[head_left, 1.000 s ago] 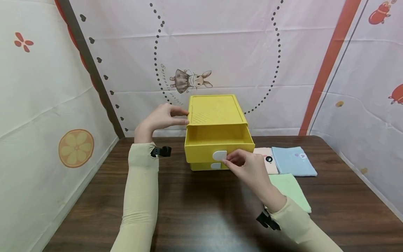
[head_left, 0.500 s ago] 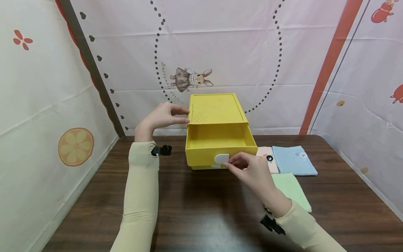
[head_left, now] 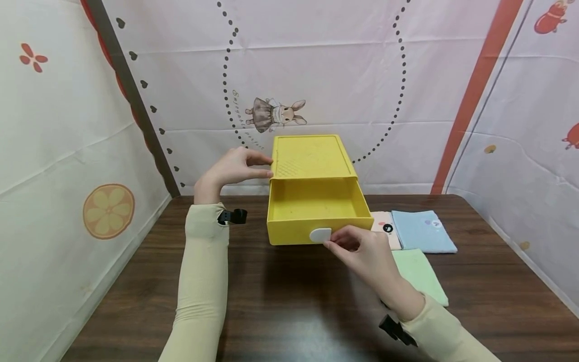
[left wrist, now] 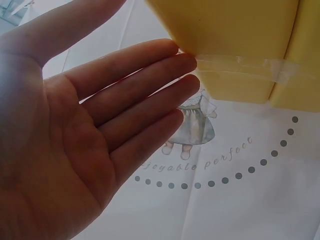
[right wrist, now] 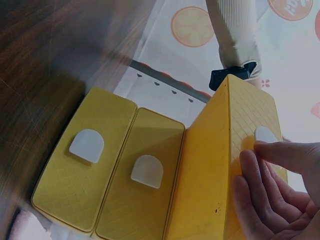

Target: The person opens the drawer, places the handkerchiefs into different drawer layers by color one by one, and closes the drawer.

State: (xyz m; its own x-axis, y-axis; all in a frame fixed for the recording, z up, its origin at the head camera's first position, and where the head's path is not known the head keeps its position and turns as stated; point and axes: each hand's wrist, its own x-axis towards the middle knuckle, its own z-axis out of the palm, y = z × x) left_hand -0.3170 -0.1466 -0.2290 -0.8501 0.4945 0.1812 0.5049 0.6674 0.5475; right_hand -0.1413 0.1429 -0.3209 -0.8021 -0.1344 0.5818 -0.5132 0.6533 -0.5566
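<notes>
A yellow drawer cabinet stands at the back of the table, its top drawer pulled well out, with a bare yellow inside. My right hand pinches that drawer's white handle between thumb and fingers. In the right wrist view, two lower drawer fronts stay flush, each with a white rounded handle. My left hand touches the cabinet's left side with its fingertips; the left wrist view shows its fingers nearly straight.
Right of the cabinet lie folded cloths: a pale pink one with a printed face, a light blue one and a light green one. A printed white curtain hangs behind the dark wooden table.
The top drawer has come farther out toward me as my right hand drew its handle forward and down. Its front now hides the lower handle. My left hand has stayed put.
</notes>
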